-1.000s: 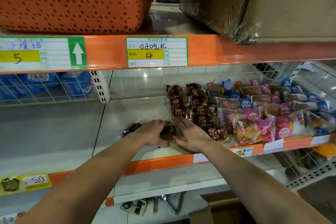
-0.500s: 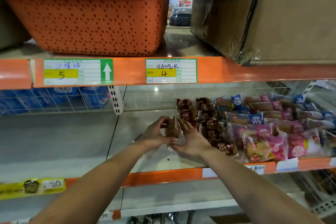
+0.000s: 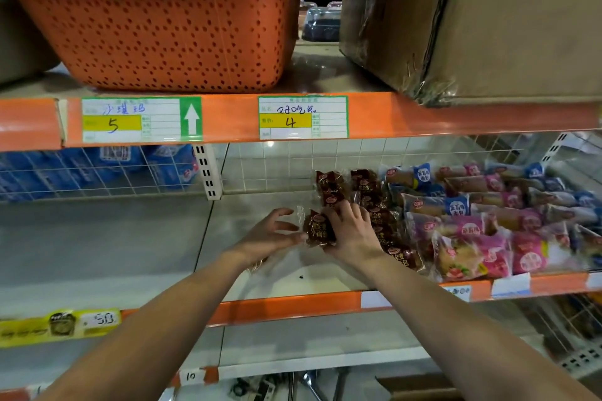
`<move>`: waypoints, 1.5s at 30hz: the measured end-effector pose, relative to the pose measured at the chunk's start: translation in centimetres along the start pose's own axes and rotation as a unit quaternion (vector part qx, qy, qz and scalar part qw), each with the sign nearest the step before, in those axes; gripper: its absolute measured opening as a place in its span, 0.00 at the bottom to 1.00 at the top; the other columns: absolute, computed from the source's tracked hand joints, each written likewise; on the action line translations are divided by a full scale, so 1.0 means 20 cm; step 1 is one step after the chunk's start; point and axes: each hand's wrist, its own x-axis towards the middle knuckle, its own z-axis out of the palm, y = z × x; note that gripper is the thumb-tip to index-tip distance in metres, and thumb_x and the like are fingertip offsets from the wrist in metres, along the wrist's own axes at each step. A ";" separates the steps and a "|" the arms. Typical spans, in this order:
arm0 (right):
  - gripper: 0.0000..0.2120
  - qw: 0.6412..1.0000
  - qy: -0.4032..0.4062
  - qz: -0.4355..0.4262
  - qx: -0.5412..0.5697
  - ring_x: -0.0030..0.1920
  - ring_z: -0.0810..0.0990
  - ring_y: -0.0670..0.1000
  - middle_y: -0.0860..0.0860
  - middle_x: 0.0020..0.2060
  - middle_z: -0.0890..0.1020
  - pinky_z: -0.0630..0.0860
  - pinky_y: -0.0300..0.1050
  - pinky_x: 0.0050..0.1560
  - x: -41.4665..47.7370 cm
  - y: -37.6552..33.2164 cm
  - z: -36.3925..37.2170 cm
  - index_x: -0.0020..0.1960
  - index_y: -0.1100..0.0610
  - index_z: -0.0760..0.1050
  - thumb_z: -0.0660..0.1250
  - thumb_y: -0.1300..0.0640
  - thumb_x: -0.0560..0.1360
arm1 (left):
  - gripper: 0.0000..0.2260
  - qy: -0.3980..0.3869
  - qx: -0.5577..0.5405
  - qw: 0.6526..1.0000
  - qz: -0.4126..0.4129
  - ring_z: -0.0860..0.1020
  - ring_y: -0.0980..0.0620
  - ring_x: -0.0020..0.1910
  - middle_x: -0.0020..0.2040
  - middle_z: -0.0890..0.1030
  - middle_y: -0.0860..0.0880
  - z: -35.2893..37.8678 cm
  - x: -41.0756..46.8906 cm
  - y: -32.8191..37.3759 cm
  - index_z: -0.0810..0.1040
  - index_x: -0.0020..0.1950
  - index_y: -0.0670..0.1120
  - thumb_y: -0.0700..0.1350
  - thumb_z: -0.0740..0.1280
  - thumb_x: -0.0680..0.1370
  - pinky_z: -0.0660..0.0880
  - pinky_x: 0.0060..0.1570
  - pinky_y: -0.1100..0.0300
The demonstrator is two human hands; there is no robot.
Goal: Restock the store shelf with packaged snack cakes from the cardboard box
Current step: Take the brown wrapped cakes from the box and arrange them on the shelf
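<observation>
My right hand (image 3: 353,234) holds one brown snack cake (image 3: 319,231) in its clear wrapper; the fingers are curled over the top and right side of it. The packet stands almost upright, a little tilted, with its printed face turned to me. My left hand (image 3: 273,234) is wide, with the fingers spread and nearly straight. It holds nothing, and only the lower fingers touch the left edge of the wrapper. The cake is low over the grey shelf (image 3: 286,306), in the bare part just left of the brown packets (image 3: 368,192), which lie in two rows running from the back to the front. I cannot tell if the bottom of the cake already rests on the shelf board. To the right of the brown rows are blue packets (image 3: 433,205), and near the front edge lie pink packets (image 3: 495,251), all close together. Something shiny lies under my left wrist, but I cannot tell what it is. On the shelf above stand stacked orange baskets (image 3: 163,39) on the left and a big cardboard box (image 3: 488,26) on the right. Two price labels (image 3: 303,117) are fixed on its orange front edge, one with a handwritten 4 and one with a 5.
</observation>
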 end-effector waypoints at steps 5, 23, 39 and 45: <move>0.31 0.995 0.042 -0.073 -0.048 0.49 0.76 0.56 0.53 0.51 0.77 0.73 0.54 0.47 -0.04 -0.02 0.02 0.55 0.54 0.77 0.64 0.32 0.65 | 0.18 0.006 -0.006 1.000 0.003 0.78 0.48 0.56 0.57 0.79 0.44 0.10 0.05 0.01 0.73 0.59 0.48 0.36 0.71 0.73 0.78 0.54 0.56; 0.27 0.986 -0.060 0.051 -0.147 0.72 0.58 0.60 0.58 0.73 0.59 0.46 0.62 0.73 -0.10 0.10 0.08 0.75 0.56 0.59 0.61 0.61 0.77 | 0.32 0.116 0.558 0.816 -0.100 0.51 0.35 0.73 0.75 0.50 0.45 0.13 0.14 -0.13 0.50 0.75 0.50 0.55 0.63 0.77 0.53 0.70 0.37; 0.33 0.993 -0.056 -0.019 -0.097 0.76 0.50 0.60 0.54 0.76 0.56 0.36 0.63 0.72 -0.15 0.10 0.06 0.78 0.50 0.51 0.46 0.41 0.74 | 0.41 0.006 0.451 0.892 0.004 0.65 0.44 0.70 0.75 0.57 0.46 0.07 0.07 -0.16 0.49 0.77 0.51 0.51 0.71 0.73 0.66 0.68 0.54; 0.30 0.990 0.002 -0.127 -0.066 0.67 0.71 0.59 0.57 0.63 0.75 0.51 0.61 0.71 -0.06 0.00 0.05 0.70 0.59 0.69 0.52 0.43 0.74 | 0.49 0.025 0.466 0.884 0.018 0.58 0.45 0.74 0.77 0.54 0.47 0.05 0.01 -0.19 0.45 0.78 0.51 0.58 0.74 0.68 0.56 0.73 0.51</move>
